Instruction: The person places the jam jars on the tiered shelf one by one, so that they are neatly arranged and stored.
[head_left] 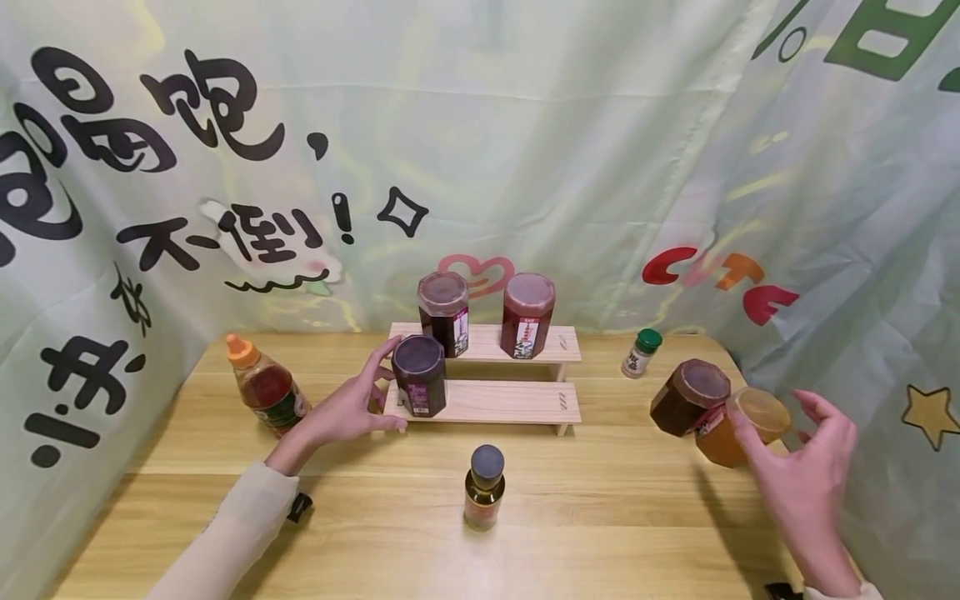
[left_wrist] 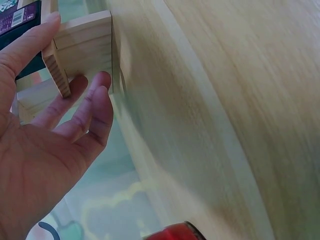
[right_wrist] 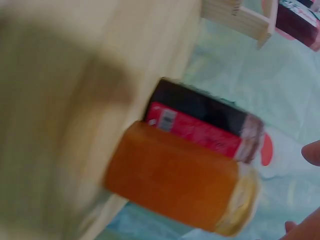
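Observation:
A dark purple jar [head_left: 420, 379] stands at the left end of the lower wooden shelf [head_left: 510, 402]. My left hand [head_left: 348, 408] is spread beside this jar, thumb and forefinger close to its left side. In the left wrist view that hand's palm [left_wrist: 45, 155] faces the shelf's end board [left_wrist: 85, 42], with nothing gripped. On the table's right side, an amber honey jar [head_left: 723, 442] touches a dark brown jar [head_left: 688, 400]. Around the honey jar's right side hovers my right hand [head_left: 813, 467], fingers parted; the right wrist view shows its fingertips apart from the jar [right_wrist: 175, 175].
Two dark red jars [head_left: 444, 317] [head_left: 528, 317] stand on the upper shelf [head_left: 483, 340]. A small green-capped shaker [head_left: 641, 354] is right of the rack. An orange-capped squeeze bottle [head_left: 270, 387] is at left, a dark-capped bottle [head_left: 483, 492] in front. Printed curtain [head_left: 570, 167] surrounds the table.

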